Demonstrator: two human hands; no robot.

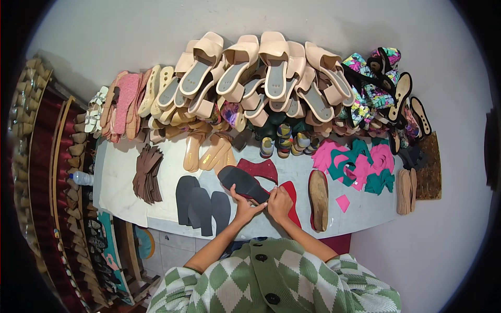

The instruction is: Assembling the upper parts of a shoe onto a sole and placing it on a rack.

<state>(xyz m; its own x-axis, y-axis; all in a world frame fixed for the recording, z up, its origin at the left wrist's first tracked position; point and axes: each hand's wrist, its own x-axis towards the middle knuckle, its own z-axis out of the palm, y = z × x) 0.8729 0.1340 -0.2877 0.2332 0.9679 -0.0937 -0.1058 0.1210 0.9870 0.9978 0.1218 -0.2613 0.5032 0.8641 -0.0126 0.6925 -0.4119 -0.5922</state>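
Note:
Above the table's near edge, a shoe (237, 180) with a black sole and dark red edging is held tilted, its sole facing up. My left hand (246, 208) grips its near side, thumb pointing right and fingers on the sole. At the right end of the shoe my right hand (280, 204) is closed, pinching the edge there; the fingertips are partly hidden. Dark red cut pieces (261, 169) lie just behind the shoe. A bright red sole-shaped piece (292, 201) is beside my right hand. Left of my hands are several dark grey soles (200, 208).
A wooden shoe last (319, 201) with red edging lies to the right, near pink and green scraps (355, 164). Beige heeled sandals (276, 68) are piled high at the back. Brown strips (148, 175) lie left, tan insoles (406, 192) far right. Shelves of lasts (75, 161) stand left.

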